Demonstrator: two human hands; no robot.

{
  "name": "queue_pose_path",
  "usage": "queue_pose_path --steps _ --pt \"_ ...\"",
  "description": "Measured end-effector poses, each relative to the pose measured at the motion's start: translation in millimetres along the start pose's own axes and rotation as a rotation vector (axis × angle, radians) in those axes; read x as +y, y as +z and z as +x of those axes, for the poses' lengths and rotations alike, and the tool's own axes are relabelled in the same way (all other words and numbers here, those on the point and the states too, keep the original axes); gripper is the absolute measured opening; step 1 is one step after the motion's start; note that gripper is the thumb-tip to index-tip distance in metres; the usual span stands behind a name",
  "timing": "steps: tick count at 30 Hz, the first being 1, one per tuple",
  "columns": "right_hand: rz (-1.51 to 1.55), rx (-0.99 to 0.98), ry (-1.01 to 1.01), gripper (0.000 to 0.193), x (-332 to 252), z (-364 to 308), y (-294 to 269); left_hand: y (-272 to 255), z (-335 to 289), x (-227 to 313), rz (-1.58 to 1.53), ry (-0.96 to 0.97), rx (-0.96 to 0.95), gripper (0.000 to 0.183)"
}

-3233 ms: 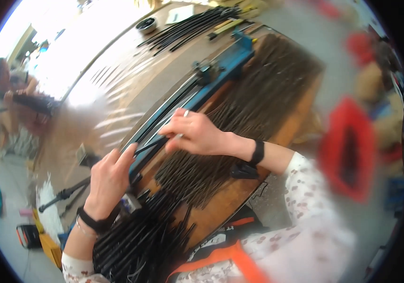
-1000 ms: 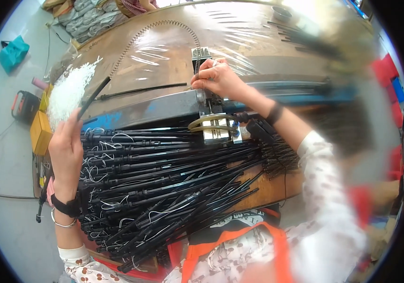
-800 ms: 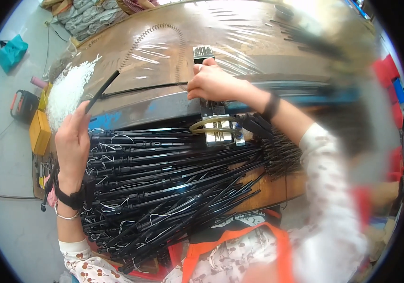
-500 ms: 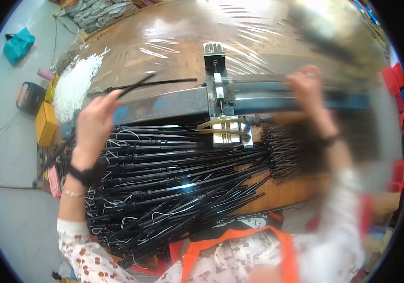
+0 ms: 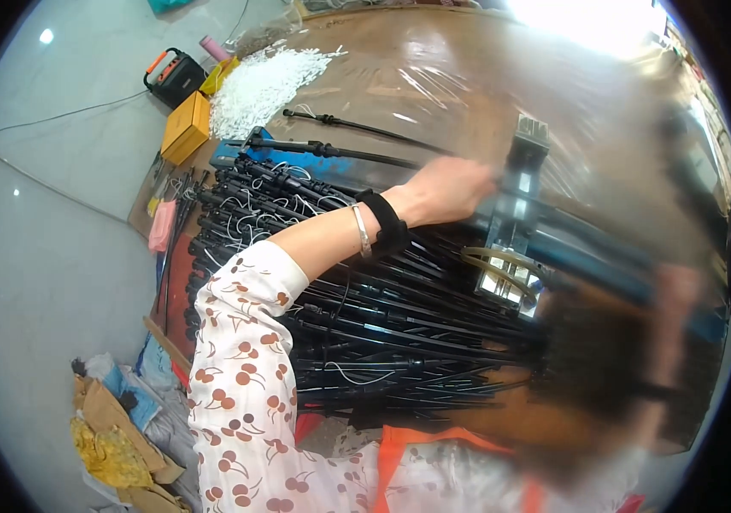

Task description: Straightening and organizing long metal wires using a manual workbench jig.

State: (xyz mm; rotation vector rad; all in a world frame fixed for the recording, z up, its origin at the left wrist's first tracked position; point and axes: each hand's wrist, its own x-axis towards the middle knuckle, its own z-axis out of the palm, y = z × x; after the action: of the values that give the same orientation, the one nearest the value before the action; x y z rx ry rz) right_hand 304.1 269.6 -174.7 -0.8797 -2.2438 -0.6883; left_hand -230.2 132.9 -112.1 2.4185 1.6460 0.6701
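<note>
My left hand [image 5: 451,190] is closed beside the metal clamp fixture [image 5: 510,231], at the right end of a slim black rod [image 5: 357,156] with thicker fittings. That rod lies along the blue and grey metal rail [image 5: 297,162]; the fingers cover its end. My right hand [image 5: 677,295] is at the far right, near the rail's right part, smeared by motion so its fingers cannot be read. Below the rail lies a big pile of black rods [image 5: 382,325] with white cord loops. Another black rod [image 5: 365,128] lies on the table beyond the rail.
A heap of small white pieces [image 5: 271,85] sits at the table's far left, with a yellow box [image 5: 184,128] beside it. A dark bundle of thin ends [image 5: 587,342] is blurred at right. Cardboard and bags [image 5: 117,436] lie at lower left; a black case [image 5: 177,77] stands behind.
The whole view has swung, shifting the table rightward. My left hand has moved from the rail's left end to beside the clamp. My right hand has gone lower and farther right.
</note>
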Motion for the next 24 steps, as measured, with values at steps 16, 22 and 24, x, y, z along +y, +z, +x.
queue_pose_path --steps 16,22,24 --pt "0.155 -0.030 -0.008 0.023 -119.9 48.4 -54.6 29.1 13.8 -12.7 0.057 0.082 0.011 0.017" --pt "0.358 -0.184 0.123 0.025 -155.9 23.3 -50.3 43.1 27.9 -2.5 0.159 -0.019 -0.010 0.016" --pt "0.437 -0.177 0.082 0.027 -158.9 20.3 -44.3 47.1 32.2 0.5 0.191 -0.075 -0.036 0.016"
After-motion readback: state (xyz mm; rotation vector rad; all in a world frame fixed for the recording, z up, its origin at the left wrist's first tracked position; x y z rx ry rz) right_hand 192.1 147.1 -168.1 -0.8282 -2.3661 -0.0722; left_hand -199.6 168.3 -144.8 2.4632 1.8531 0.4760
